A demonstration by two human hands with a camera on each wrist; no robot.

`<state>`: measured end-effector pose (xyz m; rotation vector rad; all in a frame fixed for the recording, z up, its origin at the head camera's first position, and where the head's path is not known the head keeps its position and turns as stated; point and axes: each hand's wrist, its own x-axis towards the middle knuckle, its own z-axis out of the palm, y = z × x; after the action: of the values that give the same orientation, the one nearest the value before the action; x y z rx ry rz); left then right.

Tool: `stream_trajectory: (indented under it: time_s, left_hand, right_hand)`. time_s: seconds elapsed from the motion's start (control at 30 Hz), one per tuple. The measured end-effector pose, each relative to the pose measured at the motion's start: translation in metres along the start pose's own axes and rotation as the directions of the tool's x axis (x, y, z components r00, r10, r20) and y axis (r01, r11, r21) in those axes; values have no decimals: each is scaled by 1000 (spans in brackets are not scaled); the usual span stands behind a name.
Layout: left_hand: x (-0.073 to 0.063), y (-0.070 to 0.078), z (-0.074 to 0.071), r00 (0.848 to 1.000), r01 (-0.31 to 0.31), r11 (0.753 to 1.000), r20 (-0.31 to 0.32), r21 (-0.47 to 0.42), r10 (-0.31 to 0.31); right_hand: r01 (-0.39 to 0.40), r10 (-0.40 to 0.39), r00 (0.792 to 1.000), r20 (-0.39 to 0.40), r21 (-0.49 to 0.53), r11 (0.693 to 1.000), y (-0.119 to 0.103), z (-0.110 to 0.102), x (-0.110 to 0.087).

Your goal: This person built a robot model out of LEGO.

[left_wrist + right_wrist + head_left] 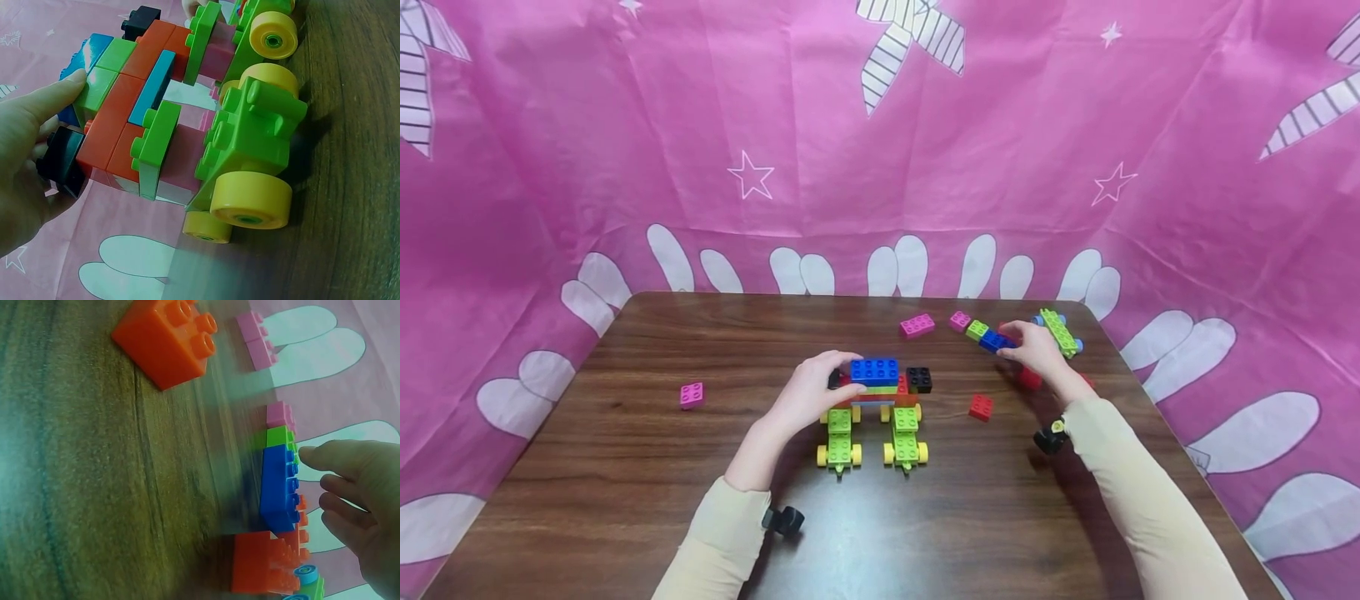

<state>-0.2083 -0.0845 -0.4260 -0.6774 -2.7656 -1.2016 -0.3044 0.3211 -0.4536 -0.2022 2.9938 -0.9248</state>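
My left hand grips the upper part of a toy brick build, its thumb against the green brick under a blue eight-stud brick. A black brick juts out at each end of the build's red layer. Below, the build stands on two green wheeled bases with yellow wheels. Over at the right, my right hand reaches above a loose blue brick, fingers loosely bent and thumb tip close to its studs. A small green brick lies at that brick's end.
Red bricks and a green base with blue wheels lie around my right hand. One red brick sits nearer the build. Pink bricks lie at the back and on the left. A pink curtain hangs behind the table.
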Motion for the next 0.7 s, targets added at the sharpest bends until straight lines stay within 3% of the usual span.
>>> stream_trajectory:
  time_s: [0.7]
  left_hand:
    - [0,-1,1,1000,-2,1000,-11,4,2]
  right_hand:
    - [0,2,999,44,-37,999,6,6,10]
